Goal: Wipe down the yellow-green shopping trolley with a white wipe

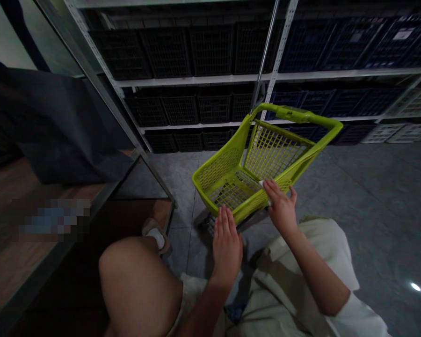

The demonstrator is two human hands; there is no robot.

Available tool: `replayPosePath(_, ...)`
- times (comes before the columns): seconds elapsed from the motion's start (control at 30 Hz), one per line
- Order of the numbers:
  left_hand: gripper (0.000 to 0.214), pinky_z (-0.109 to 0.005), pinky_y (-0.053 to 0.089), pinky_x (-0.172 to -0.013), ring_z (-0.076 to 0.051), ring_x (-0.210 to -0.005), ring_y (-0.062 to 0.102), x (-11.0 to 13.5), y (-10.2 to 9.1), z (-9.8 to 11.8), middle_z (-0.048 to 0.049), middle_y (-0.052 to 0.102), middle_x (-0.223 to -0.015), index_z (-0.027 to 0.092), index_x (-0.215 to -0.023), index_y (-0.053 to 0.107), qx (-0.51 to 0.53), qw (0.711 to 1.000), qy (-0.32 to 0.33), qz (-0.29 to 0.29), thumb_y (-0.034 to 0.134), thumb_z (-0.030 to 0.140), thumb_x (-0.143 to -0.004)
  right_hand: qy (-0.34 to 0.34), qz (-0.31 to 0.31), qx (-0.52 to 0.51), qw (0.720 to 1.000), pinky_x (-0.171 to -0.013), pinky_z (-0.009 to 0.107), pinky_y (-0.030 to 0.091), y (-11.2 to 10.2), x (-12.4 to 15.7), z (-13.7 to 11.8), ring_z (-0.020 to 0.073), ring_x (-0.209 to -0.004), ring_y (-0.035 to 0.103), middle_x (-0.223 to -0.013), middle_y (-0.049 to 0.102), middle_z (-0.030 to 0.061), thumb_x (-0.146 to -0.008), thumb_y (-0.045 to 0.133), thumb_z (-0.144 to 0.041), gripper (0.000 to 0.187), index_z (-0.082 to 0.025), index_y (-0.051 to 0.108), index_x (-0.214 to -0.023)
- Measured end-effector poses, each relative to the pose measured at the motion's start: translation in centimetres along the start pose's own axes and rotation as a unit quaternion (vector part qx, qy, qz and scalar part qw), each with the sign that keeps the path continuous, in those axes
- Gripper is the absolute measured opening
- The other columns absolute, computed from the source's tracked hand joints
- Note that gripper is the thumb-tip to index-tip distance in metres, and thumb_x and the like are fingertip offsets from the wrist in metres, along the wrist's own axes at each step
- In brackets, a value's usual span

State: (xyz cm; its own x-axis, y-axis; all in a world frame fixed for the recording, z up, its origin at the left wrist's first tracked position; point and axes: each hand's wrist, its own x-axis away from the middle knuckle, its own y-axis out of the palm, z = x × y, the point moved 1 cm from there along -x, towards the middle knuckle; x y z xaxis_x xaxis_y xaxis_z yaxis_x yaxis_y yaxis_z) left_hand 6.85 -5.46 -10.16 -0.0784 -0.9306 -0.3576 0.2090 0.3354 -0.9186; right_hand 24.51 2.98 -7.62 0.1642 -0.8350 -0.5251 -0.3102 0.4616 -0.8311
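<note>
Dim light sinks the crates (211, 50) into shadow, while one bright glare (416, 287) spots the floor (382, 201).

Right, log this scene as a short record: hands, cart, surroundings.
Left hand: fingers straight, at the cart's near corner; contact unclear
Right hand: by the cart's side, white scrap at its fingers
Cart: yellow-green, upright on grey floor
Behind cart: shelves with crates
Far left: dark bag on wooden table
</note>
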Motion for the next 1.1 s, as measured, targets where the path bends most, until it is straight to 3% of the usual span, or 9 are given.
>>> replayPosePath(0.2,0.072,-0.046,0.034,-0.119,-0.030,-0.151,0.022,0.1,0.3,-0.2,-0.0242,0.030,-0.159,0.001,-0.153,0.023,-0.006,1.000,0.001,0.001,0.050,0.014,-0.088,-0.189,-0.080,-0.049,0.977,-0.119,0.047,0.016,0.4,2.9,-5.5,0.0168,-0.141,0.043,-0.148,0.052,0.0082,-0.072,0.039,0.004,0.078,-0.022,0.045,-0.145)
replayPosePath(0.27,0.070,-0.045,0.033,-0.120,-0.030,-0.151,0.021,0.1,0.1,-0.2,-0.0237,0.029,-0.159,0.001,-0.153,0.024,-0.011,1.000,0.002,-0.003,0.049,0.014,-0.089,-0.170,-0.077,-0.040,0.982,-0.119,0.051,0.012,0.1,2.1,-3.7,0.0179,-0.140,0.045,-0.147,0.053,0.0072,-0.070,0.040,0.004,0.080,-0.025,0.044,-0.145)
replayPosePath(0.37,0.069,-0.044,0.033,-0.120,-0.030,-0.150,0.023,0.1,-0.2,0.0,-0.0239,0.027,-0.160,-0.001,-0.152,0.025,-0.013,1.000,0.003,-0.009,0.050,0.015,-0.089,-0.053,-0.032,0.003,0.998,-0.118,0.057,0.011,-0.3,-0.1,0.4,0.0219,-0.138,0.047,-0.147,0.053,0.0080,-0.067,0.043,0.003,0.082,-0.024,0.045,-0.144)
replayPosePath(0.47,0.071,-0.044,0.034,-0.120,-0.030,-0.150,0.023,0.1,-0.2,0.1,-0.0235,0.027,-0.160,0.000,-0.152,0.024,-0.011,1.000,0.000,-0.009,0.051,0.015,-0.089,-0.007,-0.011,0.032,0.999,-0.118,0.057,0.012,-0.1,-0.3,0.2,0.0232,-0.137,0.048,-0.146,0.054,0.0098,-0.067,0.043,0.002,0.080,-0.022,0.046,-0.144)
replayPosePath(0.6,0.067,-0.045,0.032,-0.120,-0.031,-0.150,0.022,0.1,0.0,-0.1,-0.0244,0.029,-0.159,-0.002,-0.150,0.028,-0.017,1.000,0.006,-0.005,0.049,0.015,-0.090,-0.170,-0.058,-0.019,0.984,-0.120,0.049,0.012,0.6,2.4,-5.1,0.0183,-0.140,0.045,-0.147,0.052,0.0093,-0.075,0.040,0.002,0.073,-0.021,0.045,-0.144)
replayPosePath(0.7,0.067,-0.044,0.032,-0.120,-0.030,-0.151,0.021,0.1,0.0,-0.1,-0.0239,0.030,-0.159,-0.002,-0.151,0.027,-0.017,1.000,0.009,-0.004,0.049,0.015,-0.090,-0.230,-0.075,-0.044,0.969,-0.120,0.049,0.010,0.5,2.5,-5.1,0.0173,-0.139,0.046,-0.146,0.054,0.0081,-0.076,0.039,0.002,0.073,-0.023,0.045,-0.145)
replayPosePath(0.83,0.070,-0.044,0.033,-0.120,-0.030,-0.151,0.021,0.0,-0.2,-0.1,-0.0244,0.028,-0.159,-0.003,-0.152,0.024,-0.012,1.000,0.006,-0.008,0.051,0.016,-0.089,-0.064,-0.027,-0.006,0.998,-0.118,0.059,0.008,0.0,-0.3,0.0,0.0229,-0.136,0.049,-0.144,0.056,0.0082,-0.069,0.042,0.002,0.078,-0.025,0.047,-0.143)
replayPosePath(0.93,0.072,-0.046,0.035,-0.119,-0.031,-0.150,0.023,0.0,-0.1,0.0,-0.0246,0.028,-0.159,-0.002,-0.153,0.021,0.000,1.000,0.004,-0.004,0.050,0.015,-0.089,0.007,-0.006,0.002,1.000,-0.117,0.059,0.010,0.0,-0.4,-0.1,0.0253,-0.137,0.049,-0.145,0.055,0.0097,-0.067,0.044,0.001,0.080,-0.024,0.046,-0.143)
replayPosePath(1.1,0.072,-0.047,0.034,-0.119,-0.030,-0.150,0.023,0.1,0.2,-0.2,-0.0244,0.029,-0.159,0.001,-0.154,0.017,0.006,1.000,0.008,0.009,0.048,0.013,-0.090,-0.191,-0.073,-0.063,0.977,-0.120,0.048,0.012,0.6,2.8,-6.0,0.0187,-0.140,0.044,-0.148,0.052,0.0095,-0.072,0.041,0.002,0.079,-0.022,0.041,-0.147)
